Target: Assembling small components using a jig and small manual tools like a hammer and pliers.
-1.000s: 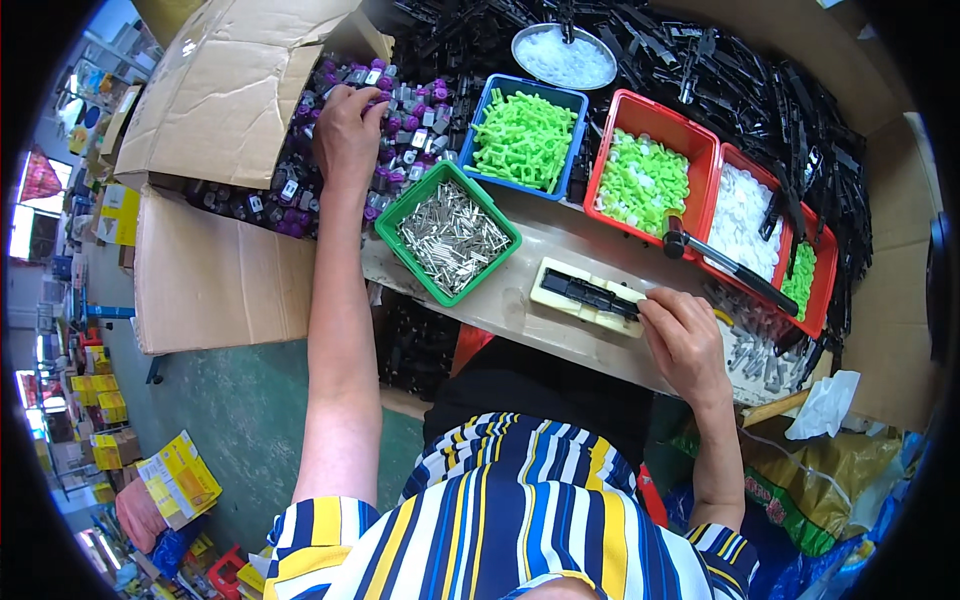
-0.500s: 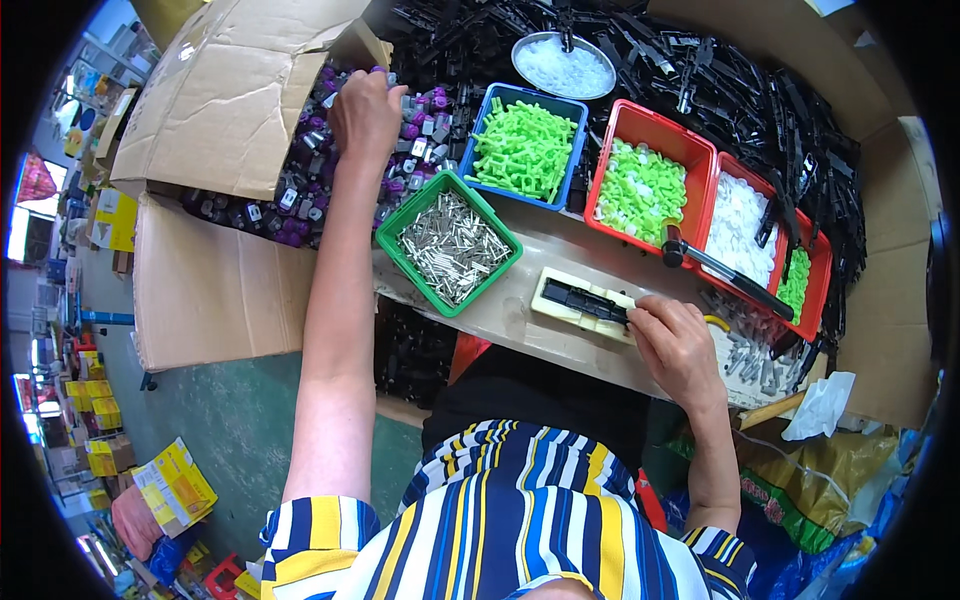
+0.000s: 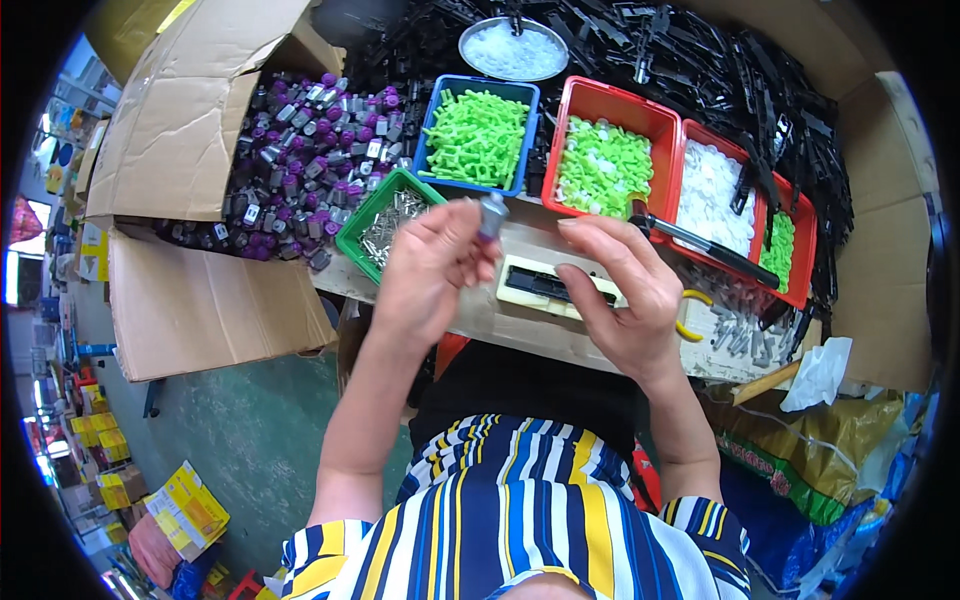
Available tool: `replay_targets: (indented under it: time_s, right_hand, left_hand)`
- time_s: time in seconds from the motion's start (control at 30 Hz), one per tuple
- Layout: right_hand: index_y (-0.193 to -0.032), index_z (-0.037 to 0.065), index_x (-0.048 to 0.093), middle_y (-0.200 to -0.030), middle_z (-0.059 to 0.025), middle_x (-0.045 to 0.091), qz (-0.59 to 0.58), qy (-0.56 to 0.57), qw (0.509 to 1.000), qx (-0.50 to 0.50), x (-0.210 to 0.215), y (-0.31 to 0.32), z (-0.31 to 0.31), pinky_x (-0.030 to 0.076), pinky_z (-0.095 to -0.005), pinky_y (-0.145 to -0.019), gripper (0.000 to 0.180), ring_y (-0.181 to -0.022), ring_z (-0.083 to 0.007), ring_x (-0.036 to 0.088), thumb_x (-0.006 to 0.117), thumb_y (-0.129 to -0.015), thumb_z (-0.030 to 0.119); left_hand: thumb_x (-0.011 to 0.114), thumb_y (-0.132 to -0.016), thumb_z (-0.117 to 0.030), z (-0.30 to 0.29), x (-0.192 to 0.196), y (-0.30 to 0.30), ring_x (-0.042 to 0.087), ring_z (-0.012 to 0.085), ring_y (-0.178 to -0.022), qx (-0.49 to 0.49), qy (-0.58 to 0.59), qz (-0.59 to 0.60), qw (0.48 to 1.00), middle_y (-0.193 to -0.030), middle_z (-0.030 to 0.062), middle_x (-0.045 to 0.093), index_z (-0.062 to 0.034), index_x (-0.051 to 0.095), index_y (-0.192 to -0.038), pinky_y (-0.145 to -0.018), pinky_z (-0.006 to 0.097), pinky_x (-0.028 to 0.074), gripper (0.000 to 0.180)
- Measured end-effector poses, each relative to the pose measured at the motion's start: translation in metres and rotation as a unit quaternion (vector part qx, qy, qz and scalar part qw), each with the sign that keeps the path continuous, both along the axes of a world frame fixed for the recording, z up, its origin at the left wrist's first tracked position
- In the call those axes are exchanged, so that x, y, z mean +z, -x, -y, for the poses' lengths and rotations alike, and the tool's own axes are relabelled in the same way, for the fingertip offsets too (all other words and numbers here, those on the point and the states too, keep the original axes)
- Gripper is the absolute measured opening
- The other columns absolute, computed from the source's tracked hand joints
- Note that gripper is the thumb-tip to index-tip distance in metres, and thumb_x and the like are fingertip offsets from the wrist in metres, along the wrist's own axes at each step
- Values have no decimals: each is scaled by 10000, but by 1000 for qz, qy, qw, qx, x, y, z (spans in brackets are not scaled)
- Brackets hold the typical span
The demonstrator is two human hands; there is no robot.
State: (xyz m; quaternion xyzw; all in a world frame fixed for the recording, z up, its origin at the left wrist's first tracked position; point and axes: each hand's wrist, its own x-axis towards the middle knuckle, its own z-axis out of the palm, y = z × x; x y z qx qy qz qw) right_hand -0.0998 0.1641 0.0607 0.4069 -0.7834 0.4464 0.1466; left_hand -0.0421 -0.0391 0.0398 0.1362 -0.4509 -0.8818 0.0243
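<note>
Two hands up over the surface (image 3: pixel 500 320): your left hand (image 3: pixel 430 270) pinches a small grey motor (image 3: pixel 491 214) in its fingers; right hand (image 3: pixel 620 290) fingers apart, empty, above the cream jig (image 3: pixel 540 290).

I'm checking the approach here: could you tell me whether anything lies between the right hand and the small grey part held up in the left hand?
Nothing visible does. The small grey and purple cylindrical part is pinched in the left hand, and the right hand is open beside it, with only open air above the cream fixture block between them.

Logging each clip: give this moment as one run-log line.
left hand: holds small grey-and-purple metal part | right hand: open, above cream rectangular jig | green tray of metal pins: beside left hand
</note>
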Motion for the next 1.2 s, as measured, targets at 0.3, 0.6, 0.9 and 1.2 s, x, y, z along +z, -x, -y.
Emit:
replay_targets:
  time_s: [0.3, 0.6, 0.9, 1.2]
  right_hand:
    - [-1113, -29, 681, -986, -143, 693, 139, 7, 988, 70, -9, 0, -6, 556, -308, -730, 283, -814, -213, 690, 727, -834, -22]
    - [-1045, -30, 673, -955, -141, 679, 159, -118, 977, 77, -21, -2, -16, 551, -322, -698, 239, -810, -242, 695, 745, -825, 24]
    - [-958, -7, 667, -879, -126, 619, 113, -116, 986, 36, -46, 1, 0, 503, -381, -660, 220, -779, -288, 645, 770, -784, 82]
    - [-906, 16, 676, -831, -103, 548, 105, -109, 988, 9, -60, -2, 11, 437, -398, -659, 222, -791, -275, 562, 787, -731, 97]
  left_hand:
    - [720, -907, -66, -27, -20, -12, 687, 148, -754, -63, 42, -12, 997, -937, 88, 714, 21, 670, -1104, -682, 242, 553, 221]
    - [753, -751, 24, -38, -35, -25, 668, 313, -819, 44, 626, -229, 744, -933, 143, 665, 0, 694, -1039, -687, 370, 544, 294]
    - [752, -718, 77, -24, -34, -41, 644, 307, -870, 115, 673, -218, 697, -986, 120, 653, -9, 705, -1095, -740, 387, 534, 390]
    - [730, -746, -33, -28, -51, -52, 572, 293, -1063, 77, 771, -177, 607, -1077, 82, 643, -63, 721, -1098, -866, 411, 440, 354]
